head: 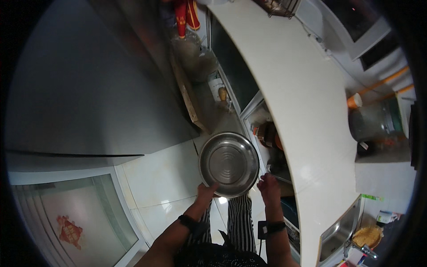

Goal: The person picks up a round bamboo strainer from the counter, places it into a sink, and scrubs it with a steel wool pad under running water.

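Note:
A round stainless steel basin (pixel 228 164) is held up in front of me over the tiled floor, and nothing shows inside it. My left hand (pixel 206 193) grips its near left rim, with the thumb over the edge. Just off the basin's lower right side is my right hand (pixel 269 187), near the counter's edge, its fingers bent and slightly blurred; it holds nothing that I can see.
A white counter (pixel 287 110) curves along my right, above shelves with jars (pixel 268 135). A steel sink (pixel 338 233) lies at lower right. A large grey cabinet or refrigerator (pixel 86 86) stands left, with a wooden board (pixel 188 96) beside it. A glazed door (pixel 83 217) is lower left.

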Tool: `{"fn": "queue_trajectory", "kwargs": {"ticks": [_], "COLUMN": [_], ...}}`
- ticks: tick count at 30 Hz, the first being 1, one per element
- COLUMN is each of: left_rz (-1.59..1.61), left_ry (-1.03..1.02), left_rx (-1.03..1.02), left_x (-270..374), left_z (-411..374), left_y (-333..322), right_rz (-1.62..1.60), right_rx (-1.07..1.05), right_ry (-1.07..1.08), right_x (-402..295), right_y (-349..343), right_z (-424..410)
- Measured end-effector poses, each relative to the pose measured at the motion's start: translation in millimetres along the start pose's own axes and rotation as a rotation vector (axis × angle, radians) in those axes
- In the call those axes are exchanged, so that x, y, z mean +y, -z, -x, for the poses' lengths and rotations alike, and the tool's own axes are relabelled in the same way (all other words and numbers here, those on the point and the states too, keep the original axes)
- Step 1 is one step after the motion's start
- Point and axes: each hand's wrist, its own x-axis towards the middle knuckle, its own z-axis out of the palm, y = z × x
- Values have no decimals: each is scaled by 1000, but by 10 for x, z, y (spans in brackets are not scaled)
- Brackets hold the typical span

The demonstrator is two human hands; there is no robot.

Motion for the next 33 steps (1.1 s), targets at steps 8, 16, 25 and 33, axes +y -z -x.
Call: {"fn": "queue_trajectory", "kwargs": {"ticks": [8,16,25,33], "left_rz": [-115,-122,-425,-477], "left_ry": [-139,-131,-244,-503], "left_rx": [-3,-53,-97,-70], "left_x": [-380,-619,-758,-942], "left_z": [-1650,-2693,-3356,-3715], "left_y": [-218,-606,-745,-673], "right_rz": [-163,362,-291,88], "right_rx": [-148,118,37,53], "right_ry": [-11,102,261,283], "right_x": [155,35,291,122], "right_y": [11,-502,1027,383], "right_z": [-1776,-2516,-3456,-4066]}}
